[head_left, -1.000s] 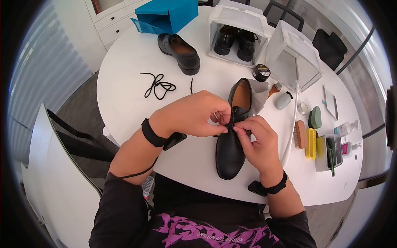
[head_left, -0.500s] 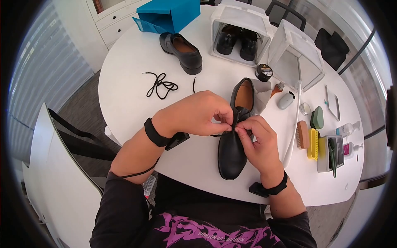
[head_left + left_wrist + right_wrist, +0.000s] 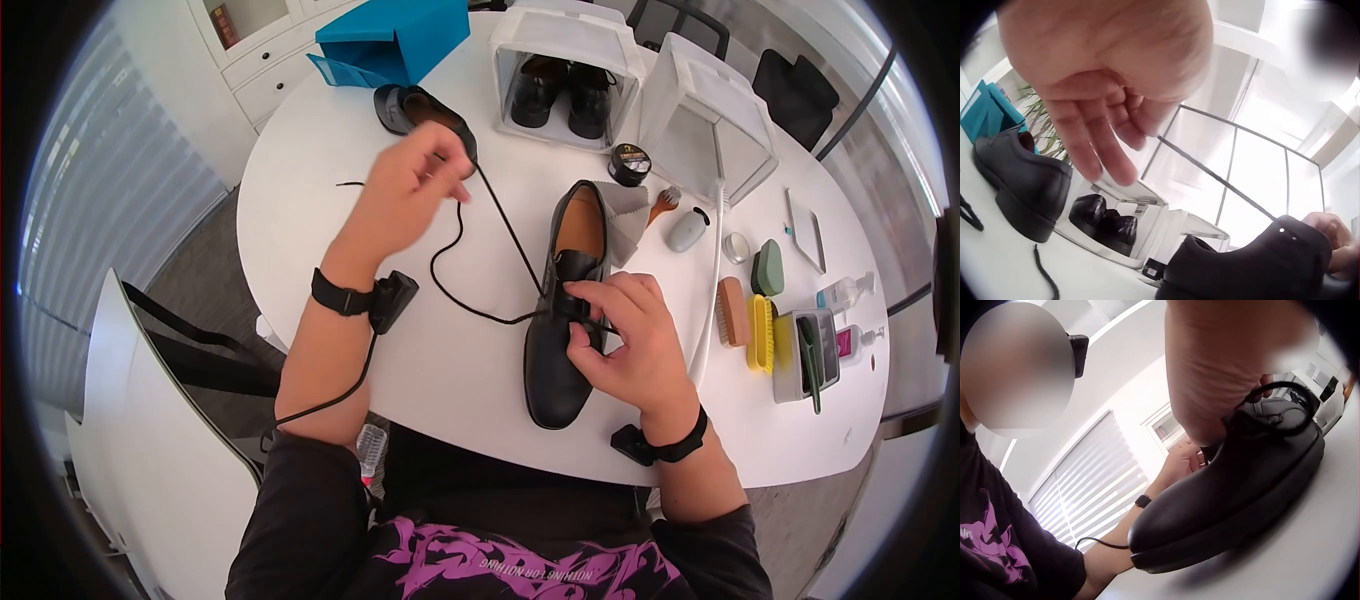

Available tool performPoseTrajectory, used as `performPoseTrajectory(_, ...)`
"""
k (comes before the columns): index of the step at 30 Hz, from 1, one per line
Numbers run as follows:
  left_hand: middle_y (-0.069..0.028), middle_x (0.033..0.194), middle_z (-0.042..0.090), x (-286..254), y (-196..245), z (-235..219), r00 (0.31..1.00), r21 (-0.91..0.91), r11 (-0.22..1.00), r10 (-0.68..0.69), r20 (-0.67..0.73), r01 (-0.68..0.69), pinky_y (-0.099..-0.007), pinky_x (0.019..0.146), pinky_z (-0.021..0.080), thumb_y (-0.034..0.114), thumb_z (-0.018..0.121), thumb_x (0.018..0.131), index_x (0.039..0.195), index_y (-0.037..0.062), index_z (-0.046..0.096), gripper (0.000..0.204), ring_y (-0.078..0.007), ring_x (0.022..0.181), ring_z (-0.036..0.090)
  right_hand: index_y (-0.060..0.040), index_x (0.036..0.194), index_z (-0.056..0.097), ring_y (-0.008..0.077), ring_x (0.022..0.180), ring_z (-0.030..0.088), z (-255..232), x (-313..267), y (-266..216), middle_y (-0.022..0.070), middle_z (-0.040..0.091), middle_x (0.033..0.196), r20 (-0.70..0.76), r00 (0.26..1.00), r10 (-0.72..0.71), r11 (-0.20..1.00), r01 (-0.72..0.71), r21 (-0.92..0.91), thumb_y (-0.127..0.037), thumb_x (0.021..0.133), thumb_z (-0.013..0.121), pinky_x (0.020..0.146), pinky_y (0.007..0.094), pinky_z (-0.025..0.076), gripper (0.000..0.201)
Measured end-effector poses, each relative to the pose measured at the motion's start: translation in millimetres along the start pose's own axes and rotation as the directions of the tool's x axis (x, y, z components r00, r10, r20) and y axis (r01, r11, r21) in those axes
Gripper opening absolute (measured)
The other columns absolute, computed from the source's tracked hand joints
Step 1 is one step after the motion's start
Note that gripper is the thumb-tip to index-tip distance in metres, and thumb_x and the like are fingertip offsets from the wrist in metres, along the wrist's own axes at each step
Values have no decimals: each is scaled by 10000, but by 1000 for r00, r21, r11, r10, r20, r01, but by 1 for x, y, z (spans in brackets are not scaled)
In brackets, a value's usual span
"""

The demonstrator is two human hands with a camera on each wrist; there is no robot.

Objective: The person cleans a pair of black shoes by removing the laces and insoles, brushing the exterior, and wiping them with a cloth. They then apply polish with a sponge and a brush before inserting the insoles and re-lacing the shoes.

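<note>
A black lace-up dress shoe (image 3: 558,378) lies on the white table with its toe towards the person. My left hand (image 3: 408,195) is raised to the left of it and pinches a black shoelace (image 3: 508,222) between thumb and finger. That lace runs taut down to the shoe's eyelets, as the left wrist view also shows. Its slack end curves over the table. My right hand (image 3: 637,345) rests on the lacing, index finger and thumb bent over the flaps. In the right wrist view a lace loop (image 3: 1307,395) stands up beside that hand.
Behind the left hand is another black shoe (image 3: 395,108). A blue box (image 3: 420,40) and a white shoe box (image 3: 520,40) with black shoes stand at the back. On the right lie brushes (image 3: 732,312), a black polish jar (image 3: 630,165), bottles (image 3: 845,290) and a grey cloth (image 3: 625,222).
My left hand has left the shoe's lacing and moved up and left, drawing the lace out taut. The right hand stays at the shoe, its thumb and index finger now spread further apart.
</note>
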State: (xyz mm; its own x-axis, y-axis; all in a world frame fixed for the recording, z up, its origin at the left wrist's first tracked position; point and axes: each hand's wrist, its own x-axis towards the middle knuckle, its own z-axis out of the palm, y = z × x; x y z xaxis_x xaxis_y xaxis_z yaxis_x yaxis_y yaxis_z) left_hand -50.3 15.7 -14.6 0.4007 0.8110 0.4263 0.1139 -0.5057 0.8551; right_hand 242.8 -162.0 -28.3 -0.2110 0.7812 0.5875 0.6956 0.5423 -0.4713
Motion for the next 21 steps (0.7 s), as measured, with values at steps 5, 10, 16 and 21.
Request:
performPoseTrajectory(5, -80, 1035, 717, 11, -33, -18, 936, 78, 990, -85, -342, 119, -317, 750, 637, 186, 679, 1176, 1185, 20, 653, 168, -178, 806, 802, -118, 1146, 776, 257, 841, 647, -7, 3, 0, 27, 644, 864, 19, 1000, 1, 1000, 0, -18, -14, 728, 850, 935, 392, 521, 438)
performPoseTrajectory(10, -127, 1103, 711, 13, -49, -27, 754, 85, 947, -189, -629, 309, -326, 649, 648, 185, 656, 1175, 1196, -16, 619, 205, -203, 778, 801, -111, 1112, 755, 249, 842, 660, -9, 3, -2, 25, 634, 851, -21, 1000, -12, 1000, 11, -24, -18, 727, 845, 936, 393, 520, 406)
performPoseTrajectory(16, -156, 989, 712, 12, -58, -48, 597, 95, 936, -137, -790, 340, -345, 622, 664, 174, 638, 1172, 1176, -65, 576, 248, -200, 751, 789, -112, 1084, 728, 227, 786, 652, -12, 1, -1, 17, 627, 836, -19, 999, 40, 999, -40, 5, -13, 729, 836, 887, 376, 518, 384)
performPoseTrajectory(21, -178, 995, 727, 14, -72, -55, 575, 10, 968, -140, -806, 250, -342, 612, 657, 171, 648, 1166, 1162, -54, 575, 236, -197, 698, 778, -120, 1073, 723, 227, 770, 640, -9, 0, 0, 15, 617, 824, -16, 999, 35, 999, -34, 21, -14, 729, 832, 856, 374, 515, 376)
